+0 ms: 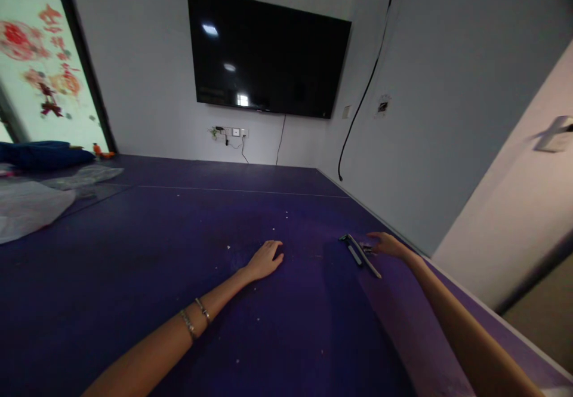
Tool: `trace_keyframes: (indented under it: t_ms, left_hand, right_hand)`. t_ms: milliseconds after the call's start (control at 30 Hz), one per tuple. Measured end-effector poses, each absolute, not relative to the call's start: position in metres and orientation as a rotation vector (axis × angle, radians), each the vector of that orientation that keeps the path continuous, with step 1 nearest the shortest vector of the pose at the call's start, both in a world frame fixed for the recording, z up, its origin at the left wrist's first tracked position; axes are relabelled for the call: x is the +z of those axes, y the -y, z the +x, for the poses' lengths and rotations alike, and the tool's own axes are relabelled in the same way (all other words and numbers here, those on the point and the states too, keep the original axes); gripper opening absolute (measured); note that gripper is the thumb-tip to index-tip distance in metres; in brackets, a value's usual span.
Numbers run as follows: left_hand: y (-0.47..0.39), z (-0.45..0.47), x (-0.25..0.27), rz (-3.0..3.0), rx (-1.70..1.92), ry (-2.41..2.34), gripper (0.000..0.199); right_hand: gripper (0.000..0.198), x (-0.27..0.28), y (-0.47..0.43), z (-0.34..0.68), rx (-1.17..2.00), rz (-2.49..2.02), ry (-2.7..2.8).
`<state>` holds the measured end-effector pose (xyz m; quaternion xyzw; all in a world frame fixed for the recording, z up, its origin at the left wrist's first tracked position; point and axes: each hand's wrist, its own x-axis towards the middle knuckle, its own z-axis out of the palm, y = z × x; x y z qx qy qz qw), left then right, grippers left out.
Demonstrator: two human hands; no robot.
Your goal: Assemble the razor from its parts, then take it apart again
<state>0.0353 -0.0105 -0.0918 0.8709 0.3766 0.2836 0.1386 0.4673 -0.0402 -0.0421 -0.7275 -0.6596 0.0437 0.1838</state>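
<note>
My left hand [265,261] rests on the purple tabletop [277,337], fingers loosely bent with a gap between thumb and forefinger; nothing is in it. Two bracelets [195,318] circle that forearm. To the right, my right hand [388,245] reaches in with its forefinger stretched out and thumb apart. Beneath its fingertips lies a small dark and silvery item [367,248], too small to name; whether I touch it I cannot tell. Just left of this hand lies what looks like a stapler [362,255], its long arms spread apart.
Small white scraps [228,247] dot the tabletop. Clear plastic sheeting [31,206] and a dark blue cloth [47,154] lie at the left, with a small orange object [97,149] nearby. A black cable [358,107] hangs along the right wall. A television [268,54] is mounted ahead.
</note>
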Motion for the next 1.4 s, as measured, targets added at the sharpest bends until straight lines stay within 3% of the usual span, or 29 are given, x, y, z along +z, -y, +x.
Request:
trace_keyframes:
  t_ms: [367, 667, 1400]
  left_hand:
    - [-0.017, -0.001, -0.088, 2.443, 1.023, -1.298, 0.028]
    - [-0.037, -0.08, -0.092, 2.5, 0.679, -1.808, 0.04]
    - [-0.028, -0.084, -0.096, 2.476, 0.527, -1.917, 0.046]
  right_hand:
    - [0.042, -0.057, 0.002, 0.338, 0.013, -1.701, 2.107]
    - [0.047, -0.098, 0.002, 0.262, 0.024, -1.813, 2.096]
    - [0.044, -0.099, 0.019, 0.247, -0.065, -1.889, 2.05]
